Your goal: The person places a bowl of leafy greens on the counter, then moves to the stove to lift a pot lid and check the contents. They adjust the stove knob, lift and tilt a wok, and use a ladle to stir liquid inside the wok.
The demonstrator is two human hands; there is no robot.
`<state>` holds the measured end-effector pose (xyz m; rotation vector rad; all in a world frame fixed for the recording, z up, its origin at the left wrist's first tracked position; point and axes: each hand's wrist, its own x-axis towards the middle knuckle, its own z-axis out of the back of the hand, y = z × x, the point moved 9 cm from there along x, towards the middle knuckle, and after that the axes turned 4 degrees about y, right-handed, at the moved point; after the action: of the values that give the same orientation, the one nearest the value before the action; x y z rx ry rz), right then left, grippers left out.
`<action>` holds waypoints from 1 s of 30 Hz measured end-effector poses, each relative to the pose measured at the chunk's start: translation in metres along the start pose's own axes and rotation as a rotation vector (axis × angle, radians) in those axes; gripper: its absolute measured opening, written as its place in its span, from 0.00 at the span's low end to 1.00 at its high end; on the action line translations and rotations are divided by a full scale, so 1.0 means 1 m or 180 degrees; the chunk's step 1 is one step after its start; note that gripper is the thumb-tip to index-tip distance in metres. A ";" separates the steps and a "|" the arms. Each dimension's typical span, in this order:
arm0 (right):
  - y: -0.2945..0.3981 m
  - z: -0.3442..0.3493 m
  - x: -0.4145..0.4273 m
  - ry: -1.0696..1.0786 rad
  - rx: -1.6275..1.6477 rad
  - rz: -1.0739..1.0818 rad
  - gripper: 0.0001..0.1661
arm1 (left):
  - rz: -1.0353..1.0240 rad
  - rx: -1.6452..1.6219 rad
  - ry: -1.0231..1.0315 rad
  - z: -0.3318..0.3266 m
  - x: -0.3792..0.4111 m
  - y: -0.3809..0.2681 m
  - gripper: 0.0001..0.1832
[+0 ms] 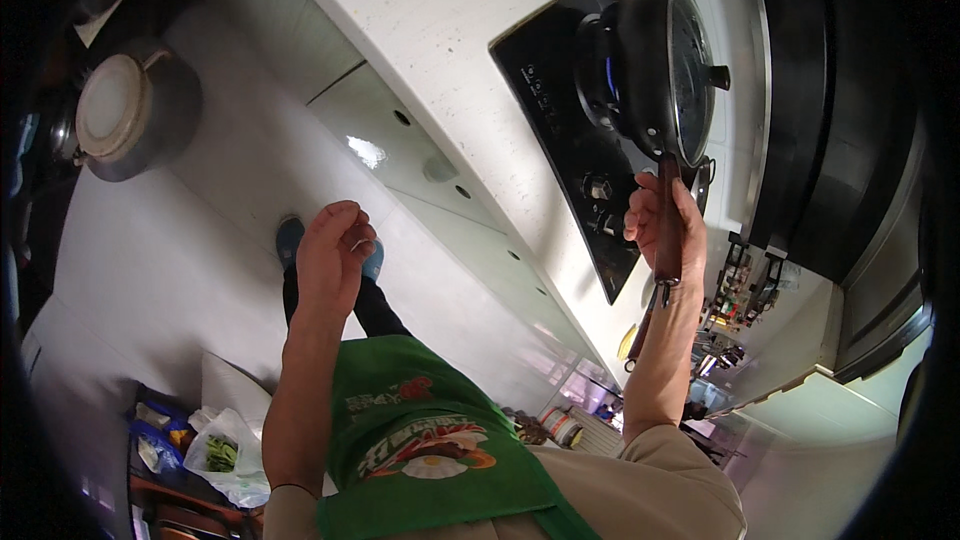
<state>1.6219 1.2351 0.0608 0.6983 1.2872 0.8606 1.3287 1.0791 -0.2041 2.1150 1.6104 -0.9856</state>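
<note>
My right hand [667, 229] is closed around the dark wooden handle [669, 240] of a black frying pan [645, 75]. A glass lid [691, 75] with a dark knob covers the pan. The pan is at the far burner of a black gas hob [544, 101], where a blue flame shows beside its base; whether it rests on the burner or is raised cannot be told. My left hand [334, 251] hangs over the floor, its fingers curled and no object visible in them.
The pale countertop [420, 37] runs beside the hob, above light cabinets [420, 157]. A large lidded pot [142, 112] stands at the left. Plastic bags [232, 457] with greens lie at the lower left. Utensils hang by the wall at the right.
</note>
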 end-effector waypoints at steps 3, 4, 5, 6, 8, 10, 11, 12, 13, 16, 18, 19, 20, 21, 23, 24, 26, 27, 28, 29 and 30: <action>0.002 -0.004 -0.002 0.0038 0.0012 0.0103 0.34 | 0.0032 0.0106 0.0049 -0.020 -0.008 0.000 0.05; -0.001 0.000 -0.003 -0.0016 -0.0034 0.0069 0.38 | 0.0035 0.0149 0.0071 -0.031 -0.012 0.000 0.05; -0.007 0.005 -0.004 -0.0001 0.0047 0.0023 0.41 | 0.0037 0.0198 0.0094 -0.041 -0.018 0.001 0.05; -0.009 0.013 -0.007 -0.0093 -0.0006 0.0101 0.41 | 0.0053 0.0239 0.0271 -0.053 -0.022 0.002 0.04; -0.011 0.021 -0.019 -0.0249 -0.0139 0.0327 0.42 | 0.0131 0.0381 0.0397 -0.077 -0.030 0.008 0.05; -0.020 0.032 -0.033 -0.0579 -0.0315 0.0480 0.40 | 0.0252 0.0550 0.0616 -0.104 -0.039 0.016 0.06; -0.025 0.036 -0.040 -0.0681 -0.0282 0.0549 0.39 | 0.0298 0.0687 0.0819 -0.121 -0.044 0.023 0.09; -0.030 0.033 -0.045 -0.0636 -0.0099 0.0565 0.36 | 0.0345 0.0786 0.0984 -0.138 -0.050 0.030 0.10; -0.038 0.033 -0.050 -0.0476 0.0065 0.0535 0.30 | 0.0387 0.0909 0.1164 -0.158 -0.058 0.037 0.11; -0.064 0.026 -0.070 -0.0102 0.0509 0.0404 0.21 | 0.0585 0.1464 0.1542 -0.215 -0.078 0.065 0.20; -0.079 0.017 -0.085 0.0241 0.0619 0.0351 0.19 | 0.0787 0.1674 0.1643 -0.245 -0.081 0.085 0.24; -0.085 0.014 -0.091 0.0364 0.0475 0.0400 0.19 | 0.0806 0.1708 0.1608 -0.260 -0.080 0.090 0.24; -0.091 0.010 -0.098 0.0496 0.0396 0.0391 0.20 | 0.0816 0.1716 0.1742 -0.274 -0.079 0.094 0.24; -0.101 0.009 -0.103 0.0620 0.0316 0.0376 0.20 | 0.0842 0.1723 0.1871 -0.286 -0.074 0.101 0.25; -0.111 0.012 -0.115 0.0698 0.0037 0.0470 0.22 | 0.0814 0.1999 0.1820 -0.305 -0.073 0.104 0.24; -0.115 0.016 -0.122 0.0720 -0.0161 0.0534 0.22 | 0.0829 0.2123 0.1658 -0.306 -0.070 0.107 0.22; -0.120 0.024 -0.131 0.0722 -0.0188 0.0428 0.23 | 0.0852 0.2256 0.1445 -0.313 -0.065 0.109 0.19; -0.125 0.031 -0.134 0.0652 -0.0159 0.0469 0.24 | 0.0860 0.2323 0.1418 -0.315 -0.062 0.109 0.17; -0.132 0.037 -0.137 0.0589 -0.0132 0.0510 0.24 | 0.0907 0.2321 0.1379 -0.319 -0.060 0.110 0.15; -0.137 0.042 -0.140 0.0532 -0.0106 0.0552 0.25 | 0.0947 0.2317 0.1336 -0.324 -0.059 0.112 0.13; -0.141 0.047 -0.142 0.0498 -0.0105 0.0533 0.25 | 0.1047 0.2373 0.1355 -0.330 -0.060 0.116 0.11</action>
<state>1.6808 1.0419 0.0232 0.7316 1.3638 1.0882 1.5394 1.2001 0.0545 3.1400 1.0542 -1.1988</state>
